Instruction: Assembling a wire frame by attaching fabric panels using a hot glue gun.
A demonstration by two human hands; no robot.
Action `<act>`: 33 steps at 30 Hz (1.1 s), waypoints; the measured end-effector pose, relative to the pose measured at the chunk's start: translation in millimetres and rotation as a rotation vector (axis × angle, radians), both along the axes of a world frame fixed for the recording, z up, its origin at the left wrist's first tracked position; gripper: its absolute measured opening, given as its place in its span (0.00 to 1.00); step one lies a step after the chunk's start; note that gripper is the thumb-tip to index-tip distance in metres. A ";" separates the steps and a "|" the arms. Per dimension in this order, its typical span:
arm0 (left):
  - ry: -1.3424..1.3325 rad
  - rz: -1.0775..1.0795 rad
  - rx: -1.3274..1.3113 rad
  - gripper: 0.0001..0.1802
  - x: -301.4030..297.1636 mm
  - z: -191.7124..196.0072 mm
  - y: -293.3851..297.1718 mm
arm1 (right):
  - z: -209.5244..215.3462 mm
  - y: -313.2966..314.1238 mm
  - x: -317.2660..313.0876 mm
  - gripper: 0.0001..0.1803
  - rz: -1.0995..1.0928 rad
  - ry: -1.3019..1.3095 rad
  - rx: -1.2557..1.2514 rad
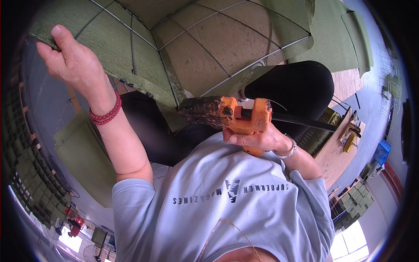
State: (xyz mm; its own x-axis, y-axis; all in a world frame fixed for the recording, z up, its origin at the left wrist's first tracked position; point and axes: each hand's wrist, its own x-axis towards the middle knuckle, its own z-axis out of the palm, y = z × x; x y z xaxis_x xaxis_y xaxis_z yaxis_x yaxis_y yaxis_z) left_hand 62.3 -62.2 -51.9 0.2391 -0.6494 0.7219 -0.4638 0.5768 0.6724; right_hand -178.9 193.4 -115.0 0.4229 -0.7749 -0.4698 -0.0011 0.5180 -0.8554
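Note:
My left hand (72, 59) is raised at the upper left, thumb and fingers closed on the edge of a green woven mesh panel (109, 32). That panel is one side of a box-like wire frame (244, 72) resting by my legs. In my right hand (257, 139) is an orange gun-shaped tool (253, 120), its front end bound in worn dark tape. The tool's front end points left, near the lower corner of the frame. A black rod or hose (303, 121) runs out from its right side. My right fingers are partly hidden beneath the tool.
At the right lies a wooden board (334, 163), with small metal and yellow parts on it. More green fabric lies at the upper right (331, 39) and lower left (85, 150). Stacked green pieces (28, 174) line the left side. A blue crate (382, 152) stands farther right.

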 end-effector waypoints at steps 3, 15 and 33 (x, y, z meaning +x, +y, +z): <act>0.036 -0.024 0.023 0.16 -6.8 -3.3 -1.0 | 1.8 -2.0 2.2 0.14 -0.062 -0.026 0.002; 0.011 -0.035 -0.004 0.17 2.6 -0.5 -4.4 | 3.7 -10.2 9.9 0.16 -0.109 -0.156 -0.012; -0.017 -0.051 -0.025 0.22 8.2 -3.4 -8.2 | 2.1 -8.6 14.6 0.16 -0.180 -0.225 0.017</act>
